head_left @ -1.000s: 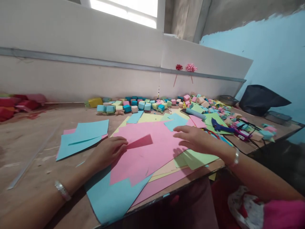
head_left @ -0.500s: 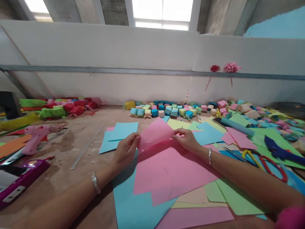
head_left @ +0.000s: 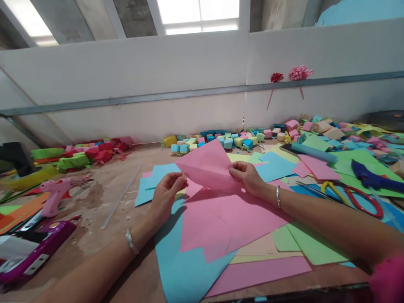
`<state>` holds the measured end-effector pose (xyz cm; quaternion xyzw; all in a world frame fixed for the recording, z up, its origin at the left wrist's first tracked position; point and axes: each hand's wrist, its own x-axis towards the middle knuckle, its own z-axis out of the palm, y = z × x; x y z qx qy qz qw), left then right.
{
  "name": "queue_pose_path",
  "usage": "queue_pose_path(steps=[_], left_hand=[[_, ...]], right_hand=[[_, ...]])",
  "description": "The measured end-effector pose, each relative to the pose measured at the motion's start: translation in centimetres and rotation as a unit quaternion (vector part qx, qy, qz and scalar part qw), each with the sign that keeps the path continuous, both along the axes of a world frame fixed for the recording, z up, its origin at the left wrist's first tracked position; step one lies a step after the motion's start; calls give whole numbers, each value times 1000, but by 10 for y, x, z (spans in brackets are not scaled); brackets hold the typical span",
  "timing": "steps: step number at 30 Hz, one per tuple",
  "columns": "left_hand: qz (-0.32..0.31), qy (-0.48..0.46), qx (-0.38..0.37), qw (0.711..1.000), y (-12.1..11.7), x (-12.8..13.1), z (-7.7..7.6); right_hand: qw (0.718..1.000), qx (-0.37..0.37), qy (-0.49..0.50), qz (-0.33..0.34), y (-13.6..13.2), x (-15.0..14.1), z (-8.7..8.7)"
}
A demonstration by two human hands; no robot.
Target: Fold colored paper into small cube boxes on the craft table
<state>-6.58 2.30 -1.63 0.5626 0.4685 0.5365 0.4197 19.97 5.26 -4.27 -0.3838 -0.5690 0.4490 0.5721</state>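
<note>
A sheet of pink paper (head_left: 208,166) is raised and bent above other paper in the middle of the head view. My right hand (head_left: 249,176) pinches its right side between thumb and fingers. My left hand (head_left: 168,189) has its fingers curled and closed at the sheet's lower left edge; the exact contact at the fingertips is hard to see. The sheet's left corner sticks out above those fingers. Under it lies larger pink paper (head_left: 230,223) with a faint curved line, on top of blue paper (head_left: 186,273). Each wrist wears a silver bracelet.
On the left are a pink glue gun (head_left: 53,198), a purple device (head_left: 41,248) and a clear ruler-like strip (head_left: 121,198). To the right lie red-handled scissors (head_left: 362,204) and a dark blue tool (head_left: 372,176). Several small paper blocks (head_left: 248,143) line the white wall (head_left: 189,67).
The raised pink sheet has turned and tilted, with its left corner now lifted above my left fingers. My view has tilted slightly. Both hands stay near the sheet.
</note>
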Motion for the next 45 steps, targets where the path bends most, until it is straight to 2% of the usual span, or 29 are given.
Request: queue_pose_path(steps=[4, 7, 10, 13, 18, 23, 25, 31, 34, 36, 41, 45], left_hand=[[-38, -24, -37, 998, -1, 1, -2], [-61, -34, -58, 996, -4, 3, -4], [-91, -96, -99, 986, -7, 6, -5], [-126, -168, -117, 971, -8, 6, -4], [-147, -158, -127, 968, -8, 4, -3], [-79, -161, -104, 978, -2, 3, -9], [-70, -163, -103, 979, -1, 2, -9], [-130, -143, -120, 974, -8, 5, -3], [-150, -134, -98, 975, -10, 6, -4], [-151, -122, -89, 977, -10, 5, -7], [-101, -32, -68, 992, -6, 2, -11], [-32, 32, -63, 997, 0, -1, -13]], right_hand=[[999, 32, 20, -17, -7, -2, -1], [991, 127, -11, -48, -14, -3, 0], [952, 278, -114, -49, -18, -4, 1], [922, 332, -190, -59, -16, -3, 0], [933, 279, -214, -73, -9, -1, -5], [947, 219, -229, -53, -4, -1, -8], [956, 187, -223, -36, -2, 0, -10], [983, 75, -163, 48, 2, 2, -11], [984, 66, -140, 92, -1, 2, -7], [984, 83, -134, 78, -3, 2, -5], [987, 107, -115, -22, -2, 4, -4], [993, 97, -61, -27, 1, 2, -7]])
